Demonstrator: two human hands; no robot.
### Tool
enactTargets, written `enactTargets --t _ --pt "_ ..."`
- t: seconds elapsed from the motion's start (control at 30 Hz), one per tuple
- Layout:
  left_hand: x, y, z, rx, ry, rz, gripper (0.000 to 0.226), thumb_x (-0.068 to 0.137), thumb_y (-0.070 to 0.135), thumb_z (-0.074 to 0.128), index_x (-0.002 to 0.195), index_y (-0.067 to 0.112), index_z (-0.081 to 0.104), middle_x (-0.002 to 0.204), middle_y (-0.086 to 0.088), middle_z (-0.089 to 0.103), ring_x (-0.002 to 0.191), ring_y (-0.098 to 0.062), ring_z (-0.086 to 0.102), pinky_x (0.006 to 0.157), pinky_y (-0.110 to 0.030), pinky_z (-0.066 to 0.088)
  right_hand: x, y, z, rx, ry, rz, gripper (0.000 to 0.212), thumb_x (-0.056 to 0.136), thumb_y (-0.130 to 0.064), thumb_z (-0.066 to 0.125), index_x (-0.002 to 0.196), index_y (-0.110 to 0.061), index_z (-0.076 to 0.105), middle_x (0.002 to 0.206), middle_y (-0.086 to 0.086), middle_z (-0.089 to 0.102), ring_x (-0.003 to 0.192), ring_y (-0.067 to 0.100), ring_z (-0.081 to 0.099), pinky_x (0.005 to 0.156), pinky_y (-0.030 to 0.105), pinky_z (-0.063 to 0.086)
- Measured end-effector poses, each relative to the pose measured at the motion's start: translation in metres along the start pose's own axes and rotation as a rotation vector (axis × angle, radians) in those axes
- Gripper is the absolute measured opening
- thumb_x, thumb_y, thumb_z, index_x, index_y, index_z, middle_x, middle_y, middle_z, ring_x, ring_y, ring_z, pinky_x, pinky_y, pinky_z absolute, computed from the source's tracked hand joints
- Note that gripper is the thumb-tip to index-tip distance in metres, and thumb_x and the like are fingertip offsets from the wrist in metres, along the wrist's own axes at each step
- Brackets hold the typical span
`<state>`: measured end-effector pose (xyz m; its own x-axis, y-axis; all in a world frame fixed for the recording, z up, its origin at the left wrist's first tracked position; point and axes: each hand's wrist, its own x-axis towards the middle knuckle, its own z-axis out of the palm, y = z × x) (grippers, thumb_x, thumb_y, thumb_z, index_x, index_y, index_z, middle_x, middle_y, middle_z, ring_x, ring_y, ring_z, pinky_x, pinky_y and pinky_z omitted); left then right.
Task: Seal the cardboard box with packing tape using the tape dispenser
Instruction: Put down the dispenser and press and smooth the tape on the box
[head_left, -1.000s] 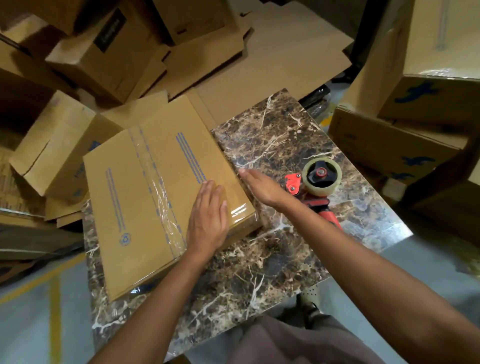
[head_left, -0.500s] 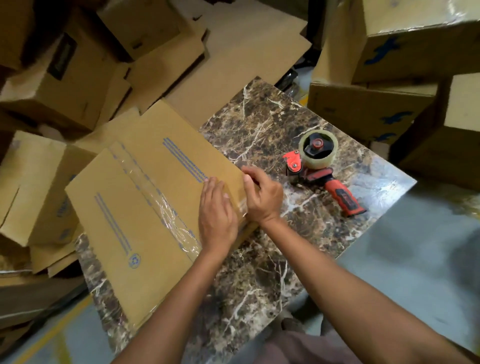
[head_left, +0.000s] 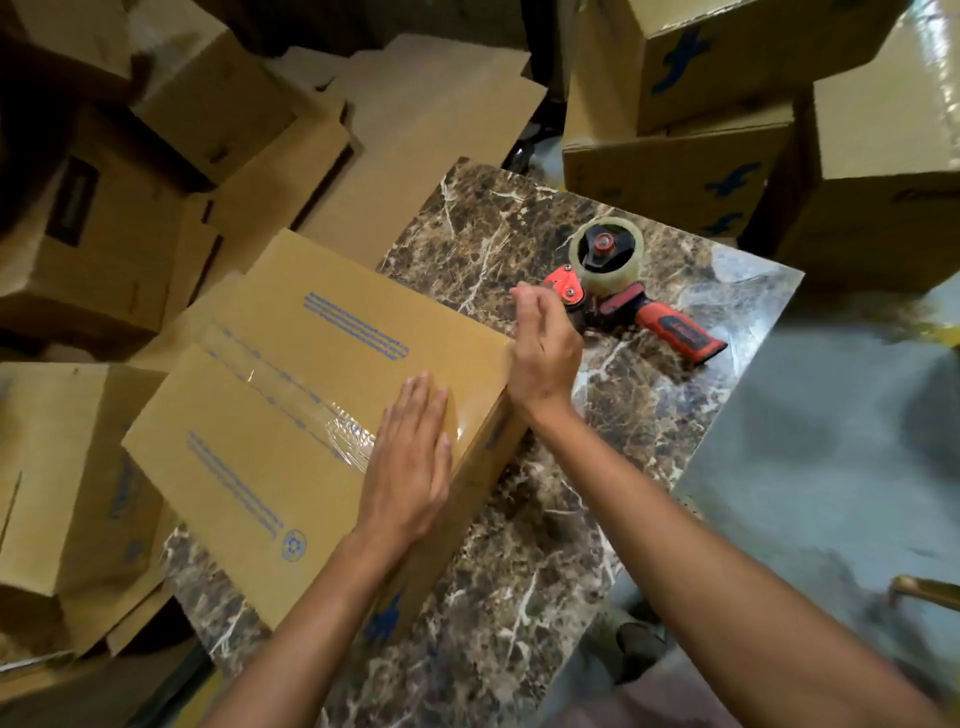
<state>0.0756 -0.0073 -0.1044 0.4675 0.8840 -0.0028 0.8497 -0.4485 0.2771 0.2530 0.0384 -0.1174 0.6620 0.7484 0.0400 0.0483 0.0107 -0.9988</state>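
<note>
We find the left grip (head_left: 410, 457) laid flat, fingers straight and together, on top of the cardboard box (head_left: 291, 483). It covers the near end of the clear tape strip (head_left: 280, 382) that runs along the centre seam. The right grip (head_left: 545, 353) stands edge-on against the box's side, just right of the left grip, fingers straight and clamping nothing. Just beyond the right grip, the red-and-black tape dispenser (head_left: 618, 299) lies on the marble desk (head_left: 519, 545). Left of the left grip, the box top carries blue printed lines and a blue recycling mark (head_left: 293, 545); we cannot read the text. Stacked boxes (head_left: 675, 171) beyond the dispenser show blue bird-like logos.
</note>
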Motion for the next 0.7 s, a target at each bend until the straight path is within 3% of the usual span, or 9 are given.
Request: enactTargets --t 0.1,0.17,0.33,0.5,0.6,0.7 --pt "-0.001 -0.006 0.008 -0.051 0.052 -0.017 0.054 0.096 0.025 0.027 0.147 0.012 0.04 0.159 -0.002 0.026 0.15 -0.015 0.016 0.121 -0.044 0.019 -0.021 0.006 0.024 -0.018 0.038 -0.02 0.056 0.094 -0.051 0.032 0.116 -0.012 0.066 0.139 0.007 0.057 0.129 0.02 0.05 0.103 0.035 0.039" --pt "0.0 -0.006 0.01 -0.058 0.068 -0.024 0.055 0.094 0.025 0.027 0.146 0.012 0.042 0.159 -0.004 0.029 0.149 -0.015 0.018 0.12 -0.044 0.02 -0.026 0.016 0.029 -0.015 0.031 -0.058 0.059 0.094 -0.05 0.033 0.128 -0.01 0.059 0.151 0.011 0.045 0.14 0.022 0.038 0.113 0.042 0.031" --pt "-0.001 -0.004 0.009 -0.096 0.075 -0.029 0.054 0.095 0.025 0.026 0.146 0.013 0.042 0.158 -0.004 0.03 0.148 -0.012 0.017 0.121 -0.041 0.018 -0.031 0.035 0.025 -0.038 0.01 -0.144 0.08 0.095 -0.066 0.025 0.149 -0.007 0.025 0.161 0.017 0.018 0.149 0.026 0.02 0.118 0.051 0.024" --pt "-0.002 -0.001 0.0 -0.146 0.055 -0.049 0.049 0.098 0.018 0.033 0.146 0.013 0.043 0.158 -0.004 0.03 0.146 -0.009 0.015 0.122 -0.04 0.015 -0.043 0.051 0.007 -0.204 -0.127 0.055 0.093 0.083 -0.083 0.009 0.155 -0.023 0.007 0.165 0.01 0.0 0.152 0.026 0.008 0.118 0.06 0.011" --pt "-0.013 -0.003 -0.009 -0.16 0.095 -0.087 0.046 0.098 0.019 0.035 0.142 0.012 0.048 0.157 -0.004 0.032 0.147 -0.012 0.016 0.122 -0.038 0.012 -0.056 0.032 -0.001 -0.233 -0.043 0.047 0.092 0.086 -0.08 0.007 0.155 -0.02 0.011 0.166 0.01 0.002 0.152 0.024 0.007 0.118 0.061 0.012" --pt "-0.035 -0.012 -0.012 -0.114 0.138 -0.129 0.045 0.099 0.019 0.037 0.142 0.01 0.048 0.156 -0.007 0.033 0.149 -0.018 0.019 0.122 -0.042 0.016 -0.063 -0.004 0.009 -0.223 -0.018 -0.21 0.078 0.096 -0.064 0.014 0.149 -0.009 0.028 0.163 0.016 0.018 0.152 0.025 0.014 0.119 0.061 0.01"
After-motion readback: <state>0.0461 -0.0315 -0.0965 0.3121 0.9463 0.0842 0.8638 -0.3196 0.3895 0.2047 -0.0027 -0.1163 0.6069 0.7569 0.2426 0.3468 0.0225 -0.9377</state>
